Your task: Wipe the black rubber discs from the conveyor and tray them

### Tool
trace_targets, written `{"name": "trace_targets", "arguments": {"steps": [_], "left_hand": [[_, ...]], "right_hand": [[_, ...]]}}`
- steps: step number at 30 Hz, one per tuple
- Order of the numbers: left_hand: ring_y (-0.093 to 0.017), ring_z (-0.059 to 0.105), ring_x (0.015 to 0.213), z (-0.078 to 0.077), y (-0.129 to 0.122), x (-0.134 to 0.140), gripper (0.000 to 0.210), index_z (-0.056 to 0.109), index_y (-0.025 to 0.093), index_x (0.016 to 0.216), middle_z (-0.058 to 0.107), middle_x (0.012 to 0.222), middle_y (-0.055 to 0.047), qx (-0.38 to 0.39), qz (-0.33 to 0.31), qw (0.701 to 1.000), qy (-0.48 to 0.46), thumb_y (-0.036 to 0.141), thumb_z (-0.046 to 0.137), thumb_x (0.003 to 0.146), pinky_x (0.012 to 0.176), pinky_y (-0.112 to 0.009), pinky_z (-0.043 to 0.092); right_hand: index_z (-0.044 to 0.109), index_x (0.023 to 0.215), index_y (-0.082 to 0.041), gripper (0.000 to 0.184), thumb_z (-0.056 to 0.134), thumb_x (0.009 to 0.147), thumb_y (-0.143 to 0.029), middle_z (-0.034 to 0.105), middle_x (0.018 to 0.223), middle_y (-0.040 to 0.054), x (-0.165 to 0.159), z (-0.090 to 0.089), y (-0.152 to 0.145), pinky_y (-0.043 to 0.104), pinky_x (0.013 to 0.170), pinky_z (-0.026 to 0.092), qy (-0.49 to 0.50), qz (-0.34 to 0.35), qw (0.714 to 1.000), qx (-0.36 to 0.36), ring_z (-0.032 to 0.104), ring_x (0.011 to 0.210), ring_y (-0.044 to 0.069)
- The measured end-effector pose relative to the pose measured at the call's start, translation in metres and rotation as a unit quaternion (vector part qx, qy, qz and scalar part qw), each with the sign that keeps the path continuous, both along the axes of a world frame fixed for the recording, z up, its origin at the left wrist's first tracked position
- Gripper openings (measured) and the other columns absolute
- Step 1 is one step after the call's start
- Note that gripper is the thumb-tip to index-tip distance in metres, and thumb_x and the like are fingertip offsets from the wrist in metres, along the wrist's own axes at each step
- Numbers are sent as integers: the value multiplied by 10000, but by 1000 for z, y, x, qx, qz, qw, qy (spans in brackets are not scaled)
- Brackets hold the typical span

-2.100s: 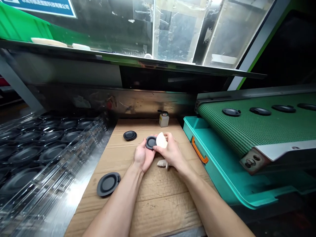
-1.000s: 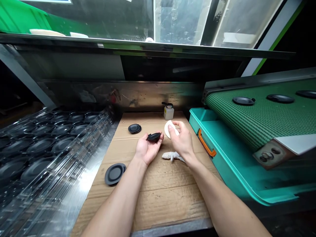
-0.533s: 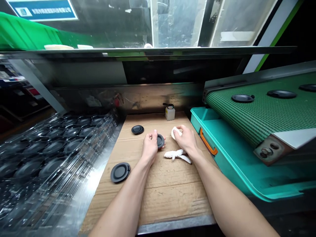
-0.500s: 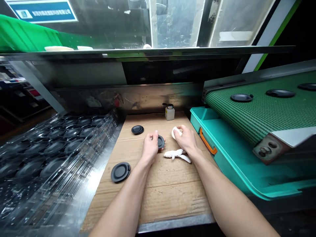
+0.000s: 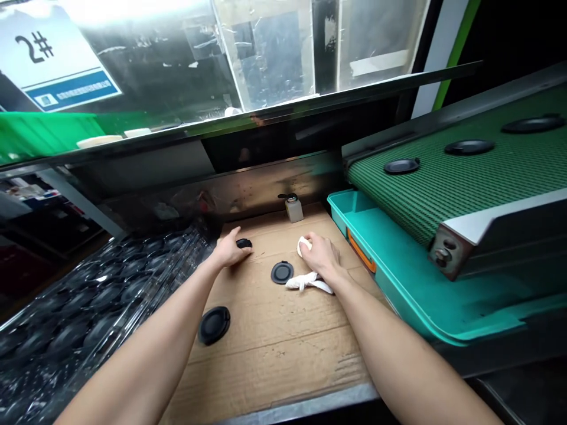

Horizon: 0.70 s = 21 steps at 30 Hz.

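Note:
My left hand (image 5: 230,248) is at a small round black plastic lid (image 5: 244,243) at the far left of the cardboard (image 5: 261,348). Thumb and forefinger are spread around its edge, and the palm hides part of it. My right hand (image 5: 319,254) pinches a white cloth wad (image 5: 303,245) just above the board. Between the hands lies another black lid (image 5: 282,272), flat, with a small tab at its top. A knotted white cloth (image 5: 305,282) is beside it, under my right wrist. Nearer to me on the left rests a larger black lid (image 5: 214,325).
A white pump bottle (image 5: 294,209) stands at the back of the board. On the right, a green conveyor belt (image 5: 425,195) carries several black lids above a teal bin (image 5: 398,295) with an orange latch. Clear plastic trays of black lids (image 5: 88,289) fill the left.
My left hand has let go of the middle lid, which now lies on the cardboard, and has moved left to the far lid. My right hand still holds the cloth wad. The view has tilted.

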<state>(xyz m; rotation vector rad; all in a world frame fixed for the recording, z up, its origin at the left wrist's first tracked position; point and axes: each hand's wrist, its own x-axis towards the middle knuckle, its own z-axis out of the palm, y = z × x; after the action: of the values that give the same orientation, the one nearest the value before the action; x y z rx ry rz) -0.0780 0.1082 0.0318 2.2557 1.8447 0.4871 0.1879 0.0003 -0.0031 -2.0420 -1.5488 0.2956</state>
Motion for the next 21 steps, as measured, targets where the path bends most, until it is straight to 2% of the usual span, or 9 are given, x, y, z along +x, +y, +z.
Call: {"name": "trace_targets", "arguments": {"steps": [2, 7, 10, 13, 15, 18, 21], "left_hand": [[-300, 563, 1187, 0, 9, -8, 885, 393, 124, 1422, 572, 1317, -183, -48, -31, 998, -21, 372, 754, 652, 1007, -367, 419], [-247, 653, 1038, 2, 4, -22, 739, 423, 170, 1387, 662, 1192, -128, -31, -35, 996, -77, 403, 677, 733, 899, -348, 495], [-283, 557, 1198, 4, -1, -31, 742, 494, 172, 1335, 563, 1337, -143, 19, -39, 998, -48, 438, 719, 680, 1016, -384, 423], [-297, 394, 1352, 5, 0, -34, 828, 449, 160, 1383, 435, 1458, -155, 37, -70, 997, -19, 447, 733, 660, 1126, -399, 286], [-301, 405, 1346, 5, 5, -33, 917, 390, 152, 1425, 419, 1467, -173, -8, -81, 996, -42, 432, 756, 632, 1121, -396, 293], [-307, 534, 1232, 4, 14, -30, 1028, 341, 133, 1449, 515, 1380, -197, -91, -83, 988, -96, 376, 805, 564, 1070, -398, 369], [-301, 575, 1181, 6, 19, -27, 1054, 363, 122, 1432, 592, 1292, -183, -106, -92, 983, -120, 346, 837, 517, 1065, -413, 382]], "right_hand": [[604, 1137, -296, 337, 435, 891, -452, 700, 969, 57, 0, 1, 0, 304, 721, 431, -2, 2, 1000, -3, 647, 905, 243], [593, 1152, -298, 346, 428, 891, -456, 700, 985, 60, 0, -1, 0, 311, 720, 431, -5, 9, 1000, -5, 647, 915, 249], [596, 1131, -297, 342, 434, 885, -471, 698, 969, 59, 0, -3, 1, 316, 714, 429, -7, 3, 1000, -3, 647, 898, 252], [600, 1113, -288, 336, 438, 887, -475, 699, 944, 60, -1, -4, 1, 317, 712, 427, -5, 2, 1000, 4, 648, 881, 247], [602, 1110, -282, 333, 445, 888, -475, 701, 936, 62, -1, -5, 1, 315, 717, 426, -5, 1, 1000, 8, 649, 878, 244], [603, 1112, -279, 337, 446, 891, -479, 703, 934, 65, -1, -6, 2, 317, 723, 429, -5, -1, 1000, 10, 652, 880, 245], [599, 1119, -280, 345, 439, 893, -486, 702, 938, 65, -1, -7, 2, 318, 724, 431, -5, 1, 1000, 11, 653, 882, 248]]}}
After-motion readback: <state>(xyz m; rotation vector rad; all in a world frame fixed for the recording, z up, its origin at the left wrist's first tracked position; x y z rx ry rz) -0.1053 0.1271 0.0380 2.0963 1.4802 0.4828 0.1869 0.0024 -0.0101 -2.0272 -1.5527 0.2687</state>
